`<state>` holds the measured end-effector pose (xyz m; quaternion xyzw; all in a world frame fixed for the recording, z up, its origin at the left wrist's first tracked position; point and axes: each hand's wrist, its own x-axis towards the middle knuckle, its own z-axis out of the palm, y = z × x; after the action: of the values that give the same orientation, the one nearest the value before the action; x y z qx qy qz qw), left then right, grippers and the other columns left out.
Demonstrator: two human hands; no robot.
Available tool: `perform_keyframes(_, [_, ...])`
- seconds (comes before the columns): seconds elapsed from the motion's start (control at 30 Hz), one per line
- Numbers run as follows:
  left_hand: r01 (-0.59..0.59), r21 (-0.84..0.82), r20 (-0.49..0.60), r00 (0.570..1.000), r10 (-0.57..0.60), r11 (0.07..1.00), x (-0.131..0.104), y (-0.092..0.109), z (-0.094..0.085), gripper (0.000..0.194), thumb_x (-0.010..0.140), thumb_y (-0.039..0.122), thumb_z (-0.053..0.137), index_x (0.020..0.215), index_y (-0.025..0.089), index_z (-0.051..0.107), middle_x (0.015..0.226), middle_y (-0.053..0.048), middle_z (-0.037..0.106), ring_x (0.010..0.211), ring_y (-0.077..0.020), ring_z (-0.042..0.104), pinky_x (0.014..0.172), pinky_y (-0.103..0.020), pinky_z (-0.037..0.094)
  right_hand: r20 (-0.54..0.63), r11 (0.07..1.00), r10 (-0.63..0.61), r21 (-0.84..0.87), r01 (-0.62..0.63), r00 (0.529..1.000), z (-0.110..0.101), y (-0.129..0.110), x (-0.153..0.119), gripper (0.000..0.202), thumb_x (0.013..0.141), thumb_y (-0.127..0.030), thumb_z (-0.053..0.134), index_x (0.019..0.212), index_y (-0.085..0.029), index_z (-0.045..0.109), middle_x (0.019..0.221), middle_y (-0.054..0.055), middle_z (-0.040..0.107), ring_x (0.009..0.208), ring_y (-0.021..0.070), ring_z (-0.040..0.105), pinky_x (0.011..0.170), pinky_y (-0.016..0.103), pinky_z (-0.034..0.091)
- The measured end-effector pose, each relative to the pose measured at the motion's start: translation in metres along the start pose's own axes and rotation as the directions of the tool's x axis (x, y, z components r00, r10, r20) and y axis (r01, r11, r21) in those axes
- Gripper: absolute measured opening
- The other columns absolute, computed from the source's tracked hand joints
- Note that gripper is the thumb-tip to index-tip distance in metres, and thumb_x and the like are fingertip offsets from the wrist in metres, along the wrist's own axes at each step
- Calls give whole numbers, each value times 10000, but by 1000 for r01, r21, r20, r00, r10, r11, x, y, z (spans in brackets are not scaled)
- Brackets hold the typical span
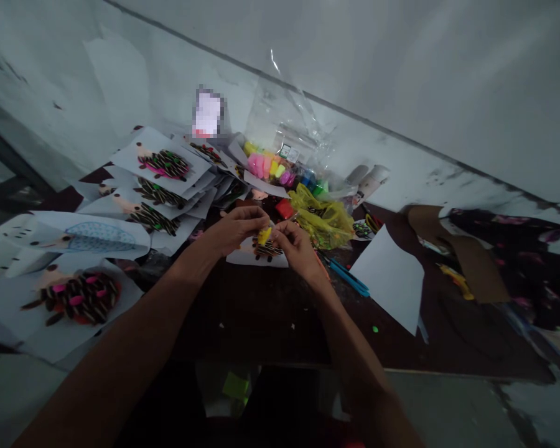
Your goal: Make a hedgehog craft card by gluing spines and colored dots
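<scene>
The left hand (242, 229) and right hand (297, 246) are pinching a small yellow piece (264, 235) above the near-centre hedgehog picture (249, 256); fingers are partly hiding both.

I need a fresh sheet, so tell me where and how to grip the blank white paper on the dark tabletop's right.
Probably best pinch the blank white paper at its near corner with the right hand, coming from the front. It looks thin and flat, and that corner points toward you; the slim light-blue tool lies by its left side.
</scene>
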<state>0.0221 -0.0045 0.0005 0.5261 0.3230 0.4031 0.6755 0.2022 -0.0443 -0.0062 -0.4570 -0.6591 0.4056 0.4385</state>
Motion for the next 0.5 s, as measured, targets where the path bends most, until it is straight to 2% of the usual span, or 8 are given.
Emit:
perform_keyframes(0.13, [-48, 45, -26, 998, 49, 998, 1, 0, -1, 212, 828, 304, 713, 725, 169, 586, 712, 15, 601, 656, -105, 562, 679, -248, 470, -112, 1000, -10, -1, 10, 994, 3, 1, -1, 296, 860, -510, 656, 845, -223, 585, 741, -19, 559, 638, 130, 497, 611, 266, 432])
perform_keyframes(0.27, [-49, 116, -94, 994, 60, 992, 3, -2, -3, 185, 842, 272, 679, 711, 170, 597, 706, 13, 613, 656, -107, 561, 670, -239, 454, -251, 992, -102, -97, 79, 963, 5, -9, -7, 268, 896, -467, 616, 806, -225, 547, 724, -24, 509, 656, 134, 472, 643, 276, 418])
perform_keyframes(0.4, [-55, 105, -83, 995, 64, 993, 4, -4, -3, 188, 809, 286, 699, 703, 167, 599, 682, 23, 600, 622, -105, 539, 643, -240, 440, -237, 967, -109, -249, 48, 965, 7, -16, -11, 333, 816, -471, 738, 776, -226, 516, 724, -38, 513, 652, 122, 458, 628, 263, 386])
perform_keyframes(0.5, [-82, 97, -73, 993, 89, 992, 4, -6, -4, 198, 780, 310, 726, 717, 162, 609, 688, 24, 599, 633, -107, 539, 653, -246, 442, -211, 981, -69, -190, 28, 975, 7, -13, -9, 355, 821, -510, 728, 768, -224, 525, 697, -46, 499, 620, 114, 440, 589, 257, 363])
